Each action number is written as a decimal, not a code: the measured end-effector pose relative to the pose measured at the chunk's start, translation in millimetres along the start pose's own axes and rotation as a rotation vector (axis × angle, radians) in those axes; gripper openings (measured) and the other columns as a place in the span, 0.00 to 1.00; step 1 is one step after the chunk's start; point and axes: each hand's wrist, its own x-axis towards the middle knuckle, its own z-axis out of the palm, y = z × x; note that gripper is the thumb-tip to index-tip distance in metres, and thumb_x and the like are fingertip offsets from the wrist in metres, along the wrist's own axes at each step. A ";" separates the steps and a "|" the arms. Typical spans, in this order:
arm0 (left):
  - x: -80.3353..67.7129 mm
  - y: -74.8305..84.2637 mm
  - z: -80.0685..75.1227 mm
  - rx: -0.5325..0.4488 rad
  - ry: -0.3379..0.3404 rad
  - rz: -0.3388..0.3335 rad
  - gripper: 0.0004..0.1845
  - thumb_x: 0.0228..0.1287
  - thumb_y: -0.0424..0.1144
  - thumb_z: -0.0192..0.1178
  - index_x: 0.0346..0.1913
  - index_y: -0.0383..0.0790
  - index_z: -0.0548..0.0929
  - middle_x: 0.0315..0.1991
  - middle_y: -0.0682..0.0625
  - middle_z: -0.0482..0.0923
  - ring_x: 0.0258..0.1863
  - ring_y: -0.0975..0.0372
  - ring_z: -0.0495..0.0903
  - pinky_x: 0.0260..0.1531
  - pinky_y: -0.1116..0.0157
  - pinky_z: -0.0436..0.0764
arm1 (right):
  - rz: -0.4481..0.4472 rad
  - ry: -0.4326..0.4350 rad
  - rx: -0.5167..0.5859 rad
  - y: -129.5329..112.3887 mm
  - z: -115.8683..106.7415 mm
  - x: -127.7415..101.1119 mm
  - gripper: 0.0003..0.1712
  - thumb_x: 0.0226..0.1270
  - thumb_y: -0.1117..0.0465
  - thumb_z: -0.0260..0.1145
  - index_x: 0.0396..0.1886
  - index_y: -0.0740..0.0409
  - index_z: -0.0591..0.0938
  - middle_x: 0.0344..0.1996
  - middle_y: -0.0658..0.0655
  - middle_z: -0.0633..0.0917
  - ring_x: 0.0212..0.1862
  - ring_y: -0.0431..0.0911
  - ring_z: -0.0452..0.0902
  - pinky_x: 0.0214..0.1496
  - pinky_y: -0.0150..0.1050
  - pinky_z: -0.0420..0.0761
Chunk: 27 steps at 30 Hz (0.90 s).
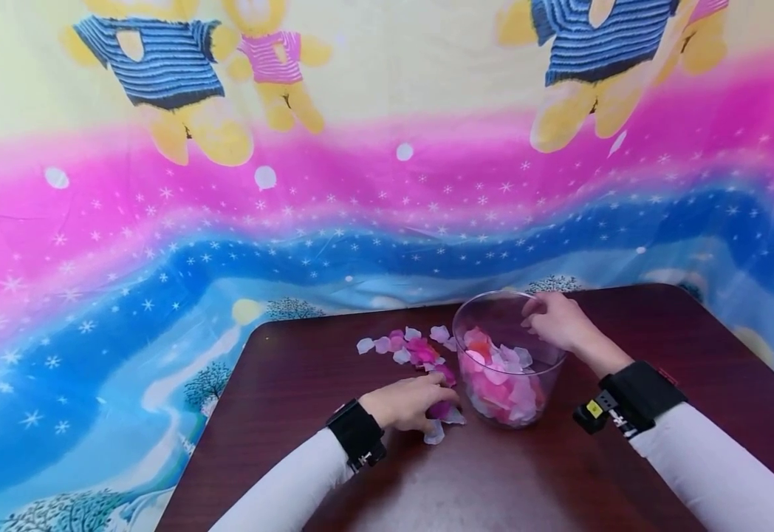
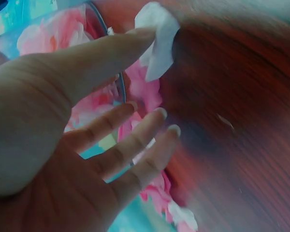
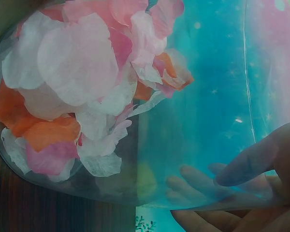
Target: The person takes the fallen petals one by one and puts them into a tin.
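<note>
Petals and a clear bowl on a dark wood table, with a bright cartoon-bear cloth hung behind.

Left hand [image 1: 408,403] lies over loose petals [image 1: 413,347] scattered on the table [image 1: 294,384], fingers stretched out and apart, touching pink and white ones just beside the bowl [image 1: 508,362]. Right hand [image 1: 556,321] rests on the bowl's far rim, its grip curled over the edge, thumb outside and fingers inside the clear wall. More petals fill the bowl's bottom. Cloth [image 1: 161,222] shows pink and blue bands with stars.

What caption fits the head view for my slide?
Right hand grips the rim of a clear bowl of petals while left hand rests on loose petals on the table.
</note>
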 end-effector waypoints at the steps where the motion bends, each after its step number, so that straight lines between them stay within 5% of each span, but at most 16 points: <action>1: 3.4 1.2 1.0 0.009 0.004 0.020 0.27 0.62 0.42 0.74 0.65 0.53 0.81 0.59 0.53 0.74 0.56 0.65 0.75 0.60 0.67 0.76 | 0.002 0.001 -0.001 0.0 0.1 0.0 0.17 0.64 0.71 0.52 0.50 0.72 0.79 0.45 0.71 0.87 0.45 0.61 0.85 0.37 0.41 0.81; 8: 21.2 1.0 8.6 0.050 0.071 0.176 0.10 0.64 0.37 0.73 0.48 0.48 0.90 0.41 0.57 0.83 0.41 0.71 0.77 0.45 0.79 0.75 | 0.002 -0.004 0.002 -2.0 0.0 -0.4 0.16 0.67 0.71 0.53 0.51 0.72 0.79 0.46 0.72 0.87 0.46 0.61 0.85 0.37 0.42 0.82; 15: 13.1 -5.3 -2.7 -0.005 0.110 0.209 0.06 0.65 0.37 0.71 0.43 0.45 0.92 0.35 0.59 0.86 0.35 0.74 0.78 0.40 0.81 0.75 | 0.003 -0.006 0.008 -2.6 -0.2 -0.8 0.16 0.67 0.71 0.52 0.51 0.72 0.78 0.46 0.72 0.86 0.47 0.62 0.84 0.38 0.43 0.82; 19: 1.7 -5.2 -34.8 -0.045 0.184 0.209 0.05 0.65 0.35 0.71 0.42 0.42 0.92 0.34 0.56 0.87 0.35 0.73 0.79 0.39 0.80 0.76 | 0.003 -0.012 0.000 -3.0 -1.9 -1.3 0.16 0.69 0.70 0.53 0.52 0.73 0.78 0.47 0.72 0.86 0.47 0.62 0.84 0.39 0.43 0.82; 27: -3.5 15.4 -125.6 -0.012 0.362 0.256 0.05 0.65 0.28 0.69 0.41 0.39 0.91 0.36 0.50 0.87 0.37 0.65 0.84 0.41 0.76 0.80 | 0.003 -0.022 0.009 -0.8 -1.0 -2.3 0.18 0.66 0.71 0.53 0.53 0.74 0.78 0.47 0.72 0.86 0.46 0.61 0.84 0.38 0.43 0.82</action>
